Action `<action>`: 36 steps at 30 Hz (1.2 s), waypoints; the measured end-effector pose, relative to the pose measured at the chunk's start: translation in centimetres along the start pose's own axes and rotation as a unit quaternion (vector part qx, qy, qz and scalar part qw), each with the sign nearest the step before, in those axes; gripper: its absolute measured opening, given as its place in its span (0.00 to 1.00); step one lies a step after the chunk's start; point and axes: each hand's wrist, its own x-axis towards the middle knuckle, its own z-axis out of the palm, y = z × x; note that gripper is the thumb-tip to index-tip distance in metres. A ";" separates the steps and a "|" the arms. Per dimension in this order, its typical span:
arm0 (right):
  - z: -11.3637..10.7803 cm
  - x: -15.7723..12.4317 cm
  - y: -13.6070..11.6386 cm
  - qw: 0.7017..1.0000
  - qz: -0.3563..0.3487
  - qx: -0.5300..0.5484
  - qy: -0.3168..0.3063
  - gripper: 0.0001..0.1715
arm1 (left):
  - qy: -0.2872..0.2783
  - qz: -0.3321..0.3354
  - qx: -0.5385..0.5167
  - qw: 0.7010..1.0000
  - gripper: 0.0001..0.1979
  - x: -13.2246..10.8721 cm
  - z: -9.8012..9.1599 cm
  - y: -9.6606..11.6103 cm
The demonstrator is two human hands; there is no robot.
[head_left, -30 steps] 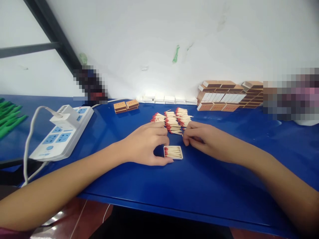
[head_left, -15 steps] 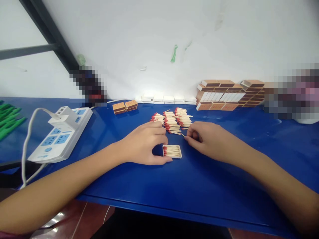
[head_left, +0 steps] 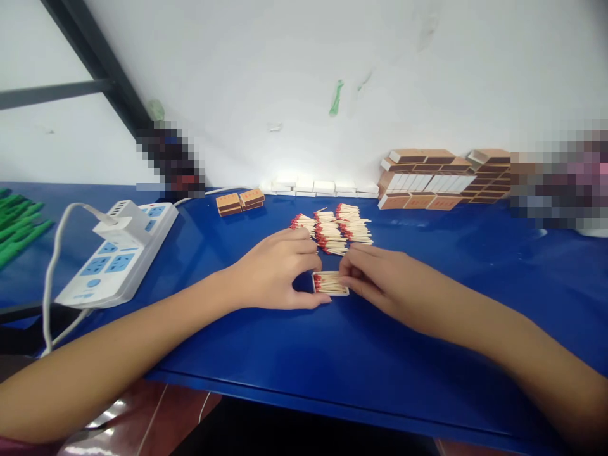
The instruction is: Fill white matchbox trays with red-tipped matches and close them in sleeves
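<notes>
A small white matchbox tray (head_left: 329, 284) filled with red-tipped matches lies on the blue table (head_left: 332, 354). My left hand (head_left: 278, 272) curls round the tray's left side, thumb and fingers holding it. My right hand (head_left: 380, 275) rests at the tray's right end with its fingertips pinched over the matches. What they pinch is too small to make out. Just behind both hands lie loose piles of matches (head_left: 335, 228).
A white power strip (head_left: 118, 250) with a plugged-in charger and cable sits at the left. Green sticks (head_left: 19, 221) lie at the far left edge. Two brown matchboxes (head_left: 240, 201), a row of white trays (head_left: 325, 187) and stacked matchbox sleeves (head_left: 441, 180) line the wall.
My right hand has moved left from beside the match piles to the right end of the tray. My left hand has stayed on the tray.
</notes>
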 end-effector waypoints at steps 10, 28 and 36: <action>0.3 -0.2 -0.7 0.999 -0.003 0.034 -0.007 0.09 | -0.004 -0.005 -0.004 1.000 0.18 0.1 0.0 0.1; 1.8 2.1 2.5 0.992 0.055 -0.034 0.109 0.09 | 0.008 0.004 -0.007 1.000 0.20 -0.1 -0.1 0.3; 0.2 1.0 0.8 0.997 0.016 0.055 0.054 0.14 | -0.004 -0.010 -0.003 1.000 0.19 0.0 -0.1 0.0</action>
